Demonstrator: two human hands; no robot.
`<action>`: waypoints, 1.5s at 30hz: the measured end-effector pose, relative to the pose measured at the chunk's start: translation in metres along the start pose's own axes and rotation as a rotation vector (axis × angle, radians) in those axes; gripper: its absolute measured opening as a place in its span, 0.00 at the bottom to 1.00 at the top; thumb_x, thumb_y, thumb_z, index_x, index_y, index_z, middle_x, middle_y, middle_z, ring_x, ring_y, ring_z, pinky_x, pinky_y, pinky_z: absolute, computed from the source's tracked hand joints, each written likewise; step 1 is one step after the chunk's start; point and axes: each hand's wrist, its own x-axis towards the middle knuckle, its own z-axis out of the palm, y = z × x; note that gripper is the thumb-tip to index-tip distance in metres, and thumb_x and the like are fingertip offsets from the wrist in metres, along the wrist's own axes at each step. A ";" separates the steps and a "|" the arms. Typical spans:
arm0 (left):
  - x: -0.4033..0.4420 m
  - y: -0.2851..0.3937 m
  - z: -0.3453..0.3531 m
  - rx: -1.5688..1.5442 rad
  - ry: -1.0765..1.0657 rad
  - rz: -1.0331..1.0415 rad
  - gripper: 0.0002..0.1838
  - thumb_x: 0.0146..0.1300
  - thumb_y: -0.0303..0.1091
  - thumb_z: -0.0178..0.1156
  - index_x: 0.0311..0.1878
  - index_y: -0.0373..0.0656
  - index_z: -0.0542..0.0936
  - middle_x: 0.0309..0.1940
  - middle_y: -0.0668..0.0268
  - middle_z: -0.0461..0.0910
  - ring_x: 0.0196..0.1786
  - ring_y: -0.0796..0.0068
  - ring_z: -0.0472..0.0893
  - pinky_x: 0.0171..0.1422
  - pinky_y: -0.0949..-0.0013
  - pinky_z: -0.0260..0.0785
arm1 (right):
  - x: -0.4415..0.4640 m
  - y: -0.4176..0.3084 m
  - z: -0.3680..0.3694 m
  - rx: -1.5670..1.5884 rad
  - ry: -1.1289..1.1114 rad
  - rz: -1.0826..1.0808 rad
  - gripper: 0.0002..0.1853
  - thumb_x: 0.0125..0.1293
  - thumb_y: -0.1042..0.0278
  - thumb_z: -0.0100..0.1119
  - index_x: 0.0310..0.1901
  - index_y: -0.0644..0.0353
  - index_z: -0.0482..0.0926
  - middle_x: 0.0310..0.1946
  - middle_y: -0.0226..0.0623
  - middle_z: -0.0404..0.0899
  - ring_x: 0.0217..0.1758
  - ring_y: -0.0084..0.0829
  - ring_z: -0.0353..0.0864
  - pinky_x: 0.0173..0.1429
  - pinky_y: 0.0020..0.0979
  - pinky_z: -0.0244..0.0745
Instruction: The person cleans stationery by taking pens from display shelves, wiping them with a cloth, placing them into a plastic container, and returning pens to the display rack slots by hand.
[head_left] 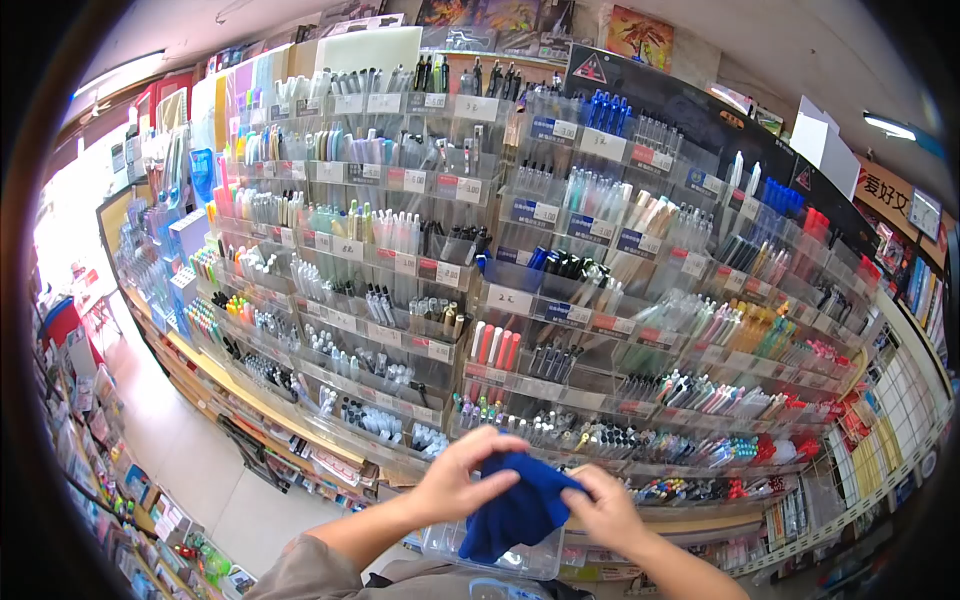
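A dark blue cloth (515, 508) hangs between my two hands at the bottom centre. My left hand (462, 482) has its fingers and thumb around the cloth's upper left part. At the cloth's right edge, my right hand (603, 505) pinches a corner between thumb and fingers. Under the cloth, close to my body, is a clear plastic box (546, 560), partly covered by the cloth. What the box holds cannot be made out.
A large tiered rack of clear trays (510, 298) full of pens rises just ahead, with its wooden ledge (270, 405) below. White grid shelving (885, 440) stands at the right. Crowded goods (165, 520) line the left, beside the pale floor (225, 480).
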 end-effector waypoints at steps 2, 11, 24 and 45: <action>0.005 -0.014 -0.005 0.061 0.065 0.003 0.16 0.55 0.27 0.61 0.48 0.38 0.76 0.36 0.66 0.73 0.39 0.76 0.72 0.44 0.76 0.63 | 0.005 -0.003 -0.016 0.072 0.073 0.026 0.09 0.61 0.70 0.54 0.37 0.67 0.76 0.32 0.35 0.76 0.38 0.28 0.75 0.45 0.27 0.69; 0.030 -0.028 -0.009 0.208 0.087 0.073 0.05 0.54 0.22 0.58 0.35 0.38 0.76 0.29 0.65 0.69 0.34 0.72 0.70 0.41 0.73 0.62 | 0.014 0.004 -0.034 0.776 0.161 0.365 0.10 0.68 0.64 0.46 0.37 0.62 0.74 0.30 0.29 0.77 0.28 0.19 0.75 0.33 0.23 0.72; 0.076 -0.010 0.022 -0.227 0.062 -0.106 0.06 0.60 0.27 0.56 0.40 0.38 0.72 0.30 0.73 0.71 0.33 0.90 0.69 0.35 0.80 0.64 | 0.008 0.047 0.003 1.166 -0.039 0.356 0.16 0.68 0.60 0.45 0.52 0.59 0.69 0.43 0.35 0.72 0.45 0.29 0.73 0.51 0.30 0.71; 0.205 0.023 0.068 0.620 -0.023 0.715 0.14 0.53 0.27 0.59 0.44 0.38 0.72 0.44 0.55 0.70 0.49 0.54 0.70 0.54 0.57 0.63 | -0.027 -0.024 -0.058 0.810 0.106 0.194 0.15 0.58 0.69 0.57 0.46 0.66 0.74 0.38 0.38 0.79 0.42 0.29 0.78 0.48 0.32 0.73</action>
